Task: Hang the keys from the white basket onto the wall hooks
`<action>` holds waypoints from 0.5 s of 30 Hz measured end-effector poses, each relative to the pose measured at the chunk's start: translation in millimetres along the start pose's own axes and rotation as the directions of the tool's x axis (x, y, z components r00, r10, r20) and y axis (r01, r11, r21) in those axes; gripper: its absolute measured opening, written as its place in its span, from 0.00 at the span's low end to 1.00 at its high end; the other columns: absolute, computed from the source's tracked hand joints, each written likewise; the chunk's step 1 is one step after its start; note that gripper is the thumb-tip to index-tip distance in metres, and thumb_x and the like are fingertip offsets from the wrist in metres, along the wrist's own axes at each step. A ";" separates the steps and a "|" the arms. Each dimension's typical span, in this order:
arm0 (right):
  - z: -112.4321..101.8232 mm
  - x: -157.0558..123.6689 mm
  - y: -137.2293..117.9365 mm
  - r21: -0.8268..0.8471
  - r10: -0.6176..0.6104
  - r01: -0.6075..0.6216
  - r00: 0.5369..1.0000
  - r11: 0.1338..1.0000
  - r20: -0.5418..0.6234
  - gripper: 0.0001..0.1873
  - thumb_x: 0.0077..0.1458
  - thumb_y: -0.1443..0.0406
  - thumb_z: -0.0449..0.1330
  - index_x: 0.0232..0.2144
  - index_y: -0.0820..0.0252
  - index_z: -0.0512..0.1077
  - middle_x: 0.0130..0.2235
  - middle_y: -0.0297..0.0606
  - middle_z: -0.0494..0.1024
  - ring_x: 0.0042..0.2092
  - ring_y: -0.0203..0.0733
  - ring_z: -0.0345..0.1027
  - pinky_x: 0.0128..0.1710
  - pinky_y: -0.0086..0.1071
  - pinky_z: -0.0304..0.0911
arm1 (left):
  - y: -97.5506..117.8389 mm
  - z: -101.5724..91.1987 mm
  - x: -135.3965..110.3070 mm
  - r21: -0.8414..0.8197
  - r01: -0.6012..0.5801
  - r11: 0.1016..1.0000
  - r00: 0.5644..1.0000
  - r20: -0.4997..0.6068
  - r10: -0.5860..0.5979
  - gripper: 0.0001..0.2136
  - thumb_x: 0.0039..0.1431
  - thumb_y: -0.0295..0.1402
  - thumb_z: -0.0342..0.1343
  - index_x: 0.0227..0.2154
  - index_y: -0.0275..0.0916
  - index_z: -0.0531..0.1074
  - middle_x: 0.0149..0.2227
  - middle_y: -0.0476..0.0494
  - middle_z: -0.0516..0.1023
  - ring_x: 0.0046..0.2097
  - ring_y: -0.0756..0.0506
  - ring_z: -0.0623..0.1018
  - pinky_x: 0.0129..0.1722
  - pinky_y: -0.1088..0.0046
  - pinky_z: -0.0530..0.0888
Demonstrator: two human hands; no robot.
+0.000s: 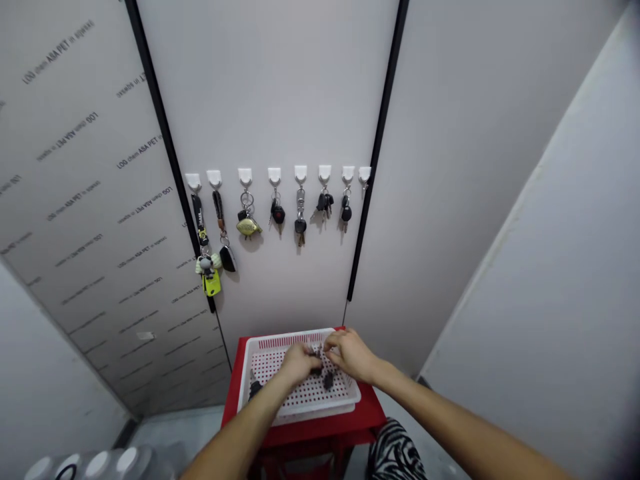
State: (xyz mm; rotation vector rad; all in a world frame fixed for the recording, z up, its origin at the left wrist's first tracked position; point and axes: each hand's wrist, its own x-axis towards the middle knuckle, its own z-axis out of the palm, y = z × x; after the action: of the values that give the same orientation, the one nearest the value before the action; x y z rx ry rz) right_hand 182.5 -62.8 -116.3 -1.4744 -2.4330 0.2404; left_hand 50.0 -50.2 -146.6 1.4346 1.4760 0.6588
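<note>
Both of my hands are over a white perforated plastic basket (pixel 270 343). My left hand (pixel 297 365) is closed on a dark bunch of keys (pixel 316 369) near the middle of the basket. Just to the right, my right hand (pixel 349 353) has its fingers curled and pinching at the same bunch; its fingertips are small and blurred. Another dark key bunch (pixel 328 380) lies in the basket below my right hand. At the basket's left side rests a black key item (pixel 255 387), partly covered by my left forearm.
Beneath the basket is a red stool (pixel 367 408) against a white panel. Several white adhesive hooks (pixel 245 176) line the panel, holding key sets such as one with a gold fob (pixel 247 227) and a lanyard with a yellow-green tag (pixel 212 283). White-capped containers (pixel 100 463) stand lower left.
</note>
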 end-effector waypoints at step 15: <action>-15.3 29.5 -24.1 0.530 0.219 -0.041 0.935 0.847 -0.279 0.07 0.39 0.65 0.52 0.22 0.64 0.66 0.21 0.34 0.68 0.24 0.32 0.59 0.25 0.25 0.55 | 51.4 -45.6 -0.8 -0.770 -0.003 0.638 0.990 0.087 0.109 0.05 0.38 0.25 0.50 0.17 0.34 0.58 0.16 0.52 0.66 0.18 0.56 0.66 0.21 0.81 0.63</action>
State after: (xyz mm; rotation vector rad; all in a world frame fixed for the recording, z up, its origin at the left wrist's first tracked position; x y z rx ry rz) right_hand 154.5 -47.9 -90.3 -1.3045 -1.8078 0.5778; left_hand 32.9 -31.9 -82.6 0.8115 0.8504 1.0599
